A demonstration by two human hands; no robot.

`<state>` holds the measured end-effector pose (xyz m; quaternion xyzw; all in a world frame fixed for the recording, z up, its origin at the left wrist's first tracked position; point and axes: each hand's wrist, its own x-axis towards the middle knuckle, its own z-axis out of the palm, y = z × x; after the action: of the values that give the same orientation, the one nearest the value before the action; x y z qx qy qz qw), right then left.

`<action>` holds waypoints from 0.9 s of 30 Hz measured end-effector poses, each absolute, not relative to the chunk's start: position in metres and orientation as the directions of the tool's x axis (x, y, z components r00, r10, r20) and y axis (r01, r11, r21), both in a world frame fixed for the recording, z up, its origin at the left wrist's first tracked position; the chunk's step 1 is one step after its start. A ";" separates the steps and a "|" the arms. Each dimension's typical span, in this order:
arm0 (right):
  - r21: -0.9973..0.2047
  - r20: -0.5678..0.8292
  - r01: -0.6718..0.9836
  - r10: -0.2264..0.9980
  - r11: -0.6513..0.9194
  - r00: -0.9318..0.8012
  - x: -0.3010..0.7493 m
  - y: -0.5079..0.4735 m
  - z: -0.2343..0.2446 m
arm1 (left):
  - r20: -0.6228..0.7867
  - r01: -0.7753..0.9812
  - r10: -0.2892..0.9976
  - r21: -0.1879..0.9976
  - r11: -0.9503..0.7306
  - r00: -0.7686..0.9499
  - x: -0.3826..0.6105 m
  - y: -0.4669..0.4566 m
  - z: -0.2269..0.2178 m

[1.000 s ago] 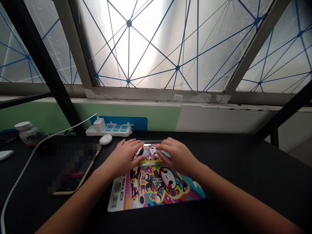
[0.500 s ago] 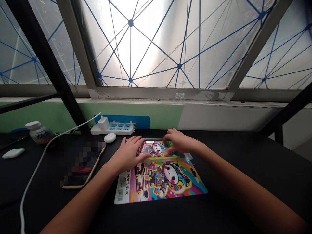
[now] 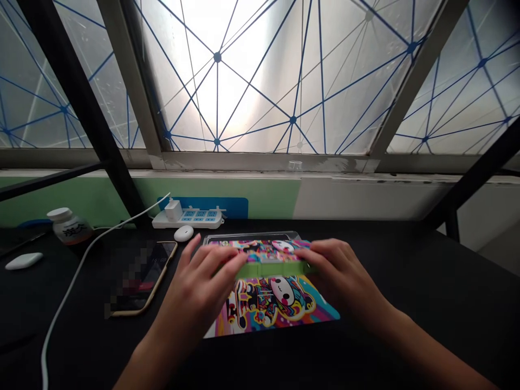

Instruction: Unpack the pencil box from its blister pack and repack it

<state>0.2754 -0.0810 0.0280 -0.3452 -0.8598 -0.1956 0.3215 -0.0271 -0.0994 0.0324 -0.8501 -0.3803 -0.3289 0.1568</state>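
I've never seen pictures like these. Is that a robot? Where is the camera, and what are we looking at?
No robot here: these are a person's own bare hands. The camera is worn on the head, so you look forward and down, much as the wearer does.

The left hand and right hand hold a colourful green-edged case by its two ends. Below it is a bright cartoon sheet; just behind, a clear plastic piece.

On the dark table, toward the left, are a phone, a white cable, a round white object and a white-capped bottle. A power strip sits at the back, below the window.
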 end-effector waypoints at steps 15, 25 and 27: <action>-0.267 0.214 0.760 0.805 0.593 -0.553 0.307 -0.121 -0.022 | 0.379 0.768 0.861 0.417 -0.487 0.340 -0.050 -0.139 -0.059; -0.281 0.099 0.753 0.798 0.595 -0.595 0.311 -0.088 0.025 | 0.347 0.726 0.916 0.575 -0.378 0.203 -0.042 -0.139 -0.063; -0.257 0.153 0.743 0.785 0.618 -0.600 0.308 -0.088 0.031 | 0.319 0.716 0.925 0.596 -0.364 0.205 -0.043 -0.139 -0.062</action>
<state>0.3077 -0.0877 0.0311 -0.4292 -0.8904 0.0836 0.1264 -0.0432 -0.1395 -0.0621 -0.7593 -0.5403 -0.3251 -0.1611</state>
